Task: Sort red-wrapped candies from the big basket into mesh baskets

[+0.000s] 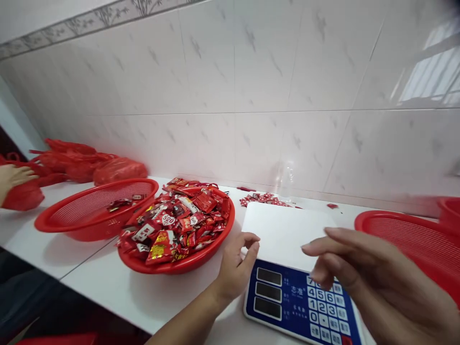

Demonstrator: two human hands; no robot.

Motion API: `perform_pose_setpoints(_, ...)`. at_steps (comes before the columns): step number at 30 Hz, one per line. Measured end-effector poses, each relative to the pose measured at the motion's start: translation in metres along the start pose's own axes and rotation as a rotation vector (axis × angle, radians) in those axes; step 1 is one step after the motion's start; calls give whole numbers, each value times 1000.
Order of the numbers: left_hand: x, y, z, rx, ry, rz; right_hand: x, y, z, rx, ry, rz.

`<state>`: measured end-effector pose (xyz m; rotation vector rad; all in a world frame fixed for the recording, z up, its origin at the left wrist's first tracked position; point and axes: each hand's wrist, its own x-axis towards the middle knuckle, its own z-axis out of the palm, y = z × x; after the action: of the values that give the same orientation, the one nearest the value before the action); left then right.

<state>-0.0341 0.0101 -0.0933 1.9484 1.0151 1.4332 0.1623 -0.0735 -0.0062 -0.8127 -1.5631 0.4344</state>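
A digital scale with a blue keypad panel [287, 306] and a white weighing plate [280, 232] lies on the table. My left hand [235, 263] is at the plate's left front corner, fingers loosely curved with a gap between thumb and forefinger and nothing visible in it. Over the right part of the keypad hovers my right hand [381, 278], its fingers bent and apart, also without anything in it. To the left of the scale, a red basket [176, 266] is heaped with red-wrapped candies [179, 223].
Another red basket [82, 215] holds a few packets. Red bags [118, 170] lie at the back left, near another person's hand [16, 177]. Small red packets [264, 199] lie behind the scale. A red basket [406, 235] stands at the right, and a tiled wall [262, 86] rises behind.
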Motion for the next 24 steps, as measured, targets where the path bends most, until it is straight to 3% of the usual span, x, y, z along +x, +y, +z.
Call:
perform_pose_setpoints(2, 8, 13, -14, 157, -93, 63, 1, 3, -4, -292, -162, -83)
perform_pose_setpoints(5, 28, 21, -45, 451, -258, 72, 5, 8, -12, -508, -322, -166)
perform_pose_setpoints(9, 64, 2, -93, 873, -449, -92, 6, 8, -20, -603, -325, -195)
perform_pose_setpoints(12, 86, -19, -113, 1027, -728, -210, 2, 7, -23, -619, -318, -186)
perform_pose_setpoints(14, 96, -31, -114, 1059, -848, -236, 0, 7, -23, -615, -325, -179)
perform_pose_setpoints(16, 104, -39, -106, 1086, -883, -253, 0, 6, -21, -594, -335, -172)
perform_pose_setpoints(20, 113, -49, -89, 1100, -857, -296, 2, 2, -17, -529, -333, -186)
perform_pose_setpoints(24, 116, -50, -89, 1070, -800, -230, 2, -5, -13, -509, -324, -184)
